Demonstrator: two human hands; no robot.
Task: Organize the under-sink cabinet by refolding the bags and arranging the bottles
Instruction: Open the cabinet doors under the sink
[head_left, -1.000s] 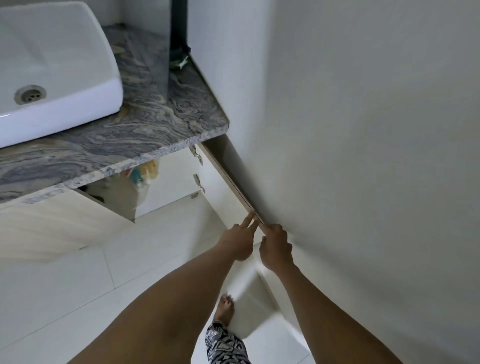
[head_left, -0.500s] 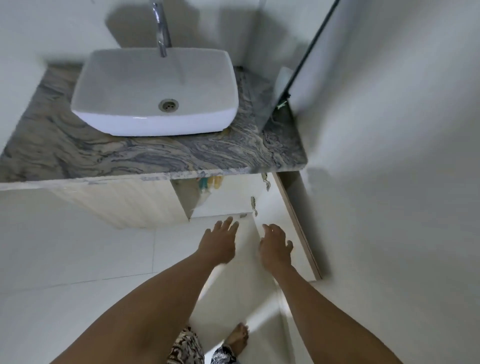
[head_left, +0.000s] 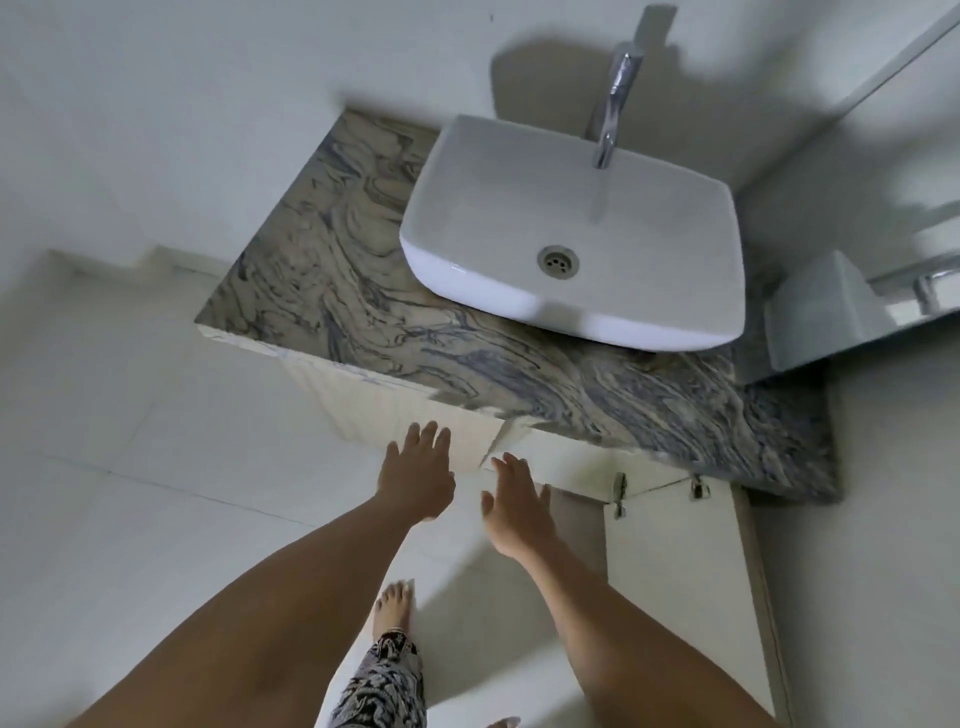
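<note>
White laminate just past the fingertips of the left hand (head_left: 415, 480): the closed left door (head_left: 363, 410), near but not clearly touched. Reaching forward side by side with the right hand (head_left: 519, 514), both with fingers straight and spread, gripping nothing.

Let go of the open right door (head_left: 675, 571) within the last second. Pinched at its edge by both hands a second ago, released half a second ago, now standing wide off to the right of the right hand, hinges (head_left: 619, 488) showing at its top. Swung leftward with the head as well, judging by the counter's slide across the view. Opening step likely done on that side. Next, probably either pulling the other door or reaching into the cabinet opening (head_left: 563, 462) just beyond the right hand's fingers; cannot tell which.

Bags and bottles nowhere in sight now, hidden under the overhang ahead of the hands; only coloured shapes glimpsed inside a second ago. Nothing refolded or arranged yet, by that reckoning.

Farther out, above and beyond the hands: grey-veined stone countertop (head_left: 363, 291), bearing a white basin (head_left: 649, 327) with a chrome faucet (head_left: 615, 88) over it. Off to the right of that, a mirror (head_left: 914, 67) repeating part of the basin. Below the wrists, pale tiled floor (head_left: 130, 519), a bare foot (head_left: 393, 608) and a patterned trouser leg (head_left: 384, 680). Plain white walls to the left and far right.
</note>
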